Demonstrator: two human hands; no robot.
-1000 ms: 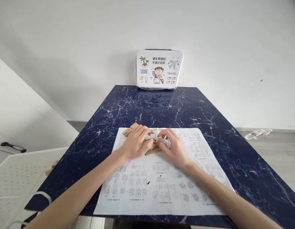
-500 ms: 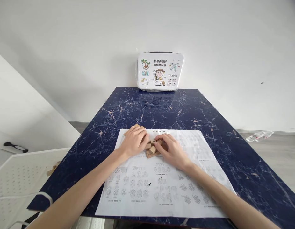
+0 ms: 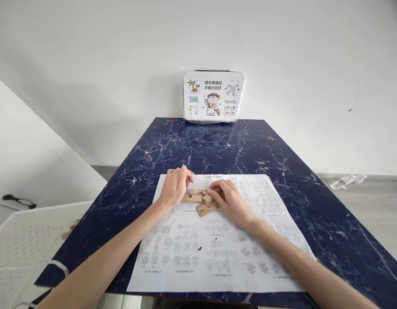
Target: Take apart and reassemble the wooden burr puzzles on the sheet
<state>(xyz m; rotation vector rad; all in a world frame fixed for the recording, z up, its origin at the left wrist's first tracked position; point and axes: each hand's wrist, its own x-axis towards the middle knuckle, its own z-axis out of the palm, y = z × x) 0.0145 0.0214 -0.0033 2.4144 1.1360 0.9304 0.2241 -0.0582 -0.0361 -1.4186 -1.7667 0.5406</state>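
Near the middle of a printed paper sheet (image 3: 179, 279), my right hand (image 3: 232, 201) is closed with thumb and fingers on a cluster of notched wooden puzzle pieces (image 3: 207, 199). One piece (image 3: 203, 210) bears a "2" and slants out toward me; another bar (image 3: 193, 198) points left. My left hand (image 3: 175, 187) is up and to the left of the cluster, apart from it, with its fingers curled together. A bit of wood (image 3: 192, 173) shows just beyond its fingertips. Whether that hand grips it is hidden.
The sheet lies on a dark blue marbled table (image 3: 211, 150). At the far edge, a white cartoon-printed case (image 3: 213, 96) leans against the wall. To the left is a white perforated surface (image 3: 21, 240) with more wooden pieces (image 3: 68, 231). A clear bottle (image 3: 348, 182) lies on the floor at right.
My left hand has drawn back left from the cluster and curled its fingers. The cluster shows more plainly, with a bar to its left and the "2" piece turned slightly. My right hand stays on it.
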